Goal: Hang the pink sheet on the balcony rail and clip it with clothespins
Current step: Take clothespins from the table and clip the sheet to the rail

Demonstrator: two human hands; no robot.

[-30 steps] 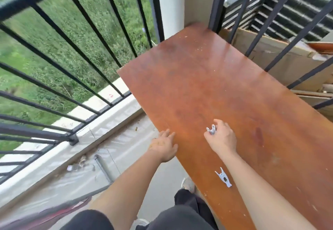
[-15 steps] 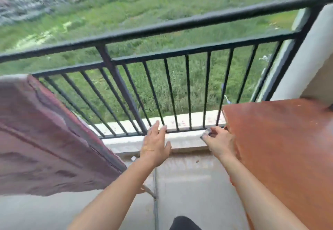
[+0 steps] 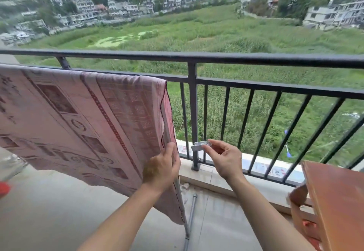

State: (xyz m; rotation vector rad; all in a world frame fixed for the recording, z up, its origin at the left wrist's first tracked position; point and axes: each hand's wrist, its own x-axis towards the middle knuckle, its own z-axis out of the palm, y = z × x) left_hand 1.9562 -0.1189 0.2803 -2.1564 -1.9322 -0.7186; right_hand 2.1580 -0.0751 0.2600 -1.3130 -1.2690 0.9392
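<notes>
One clothespin [image 3: 200, 145] pinched in right hand [image 3: 224, 160] grip; left hand [image 3: 160, 169] grip pinches side edge of pink sheet [image 3: 88, 117] — draped over rail [image 3: 256, 87], no pin visible. Risk: clothespin slips through bars [image 3: 245, 117] — or tug drags sheet off.

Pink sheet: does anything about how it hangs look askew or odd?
Yes. The pink sheet lies over the lower crossbar, not the top rail, and its bottom hem slants, the right corner sagging lowest. The only clothespin in view is pinched in the right hand.
</notes>
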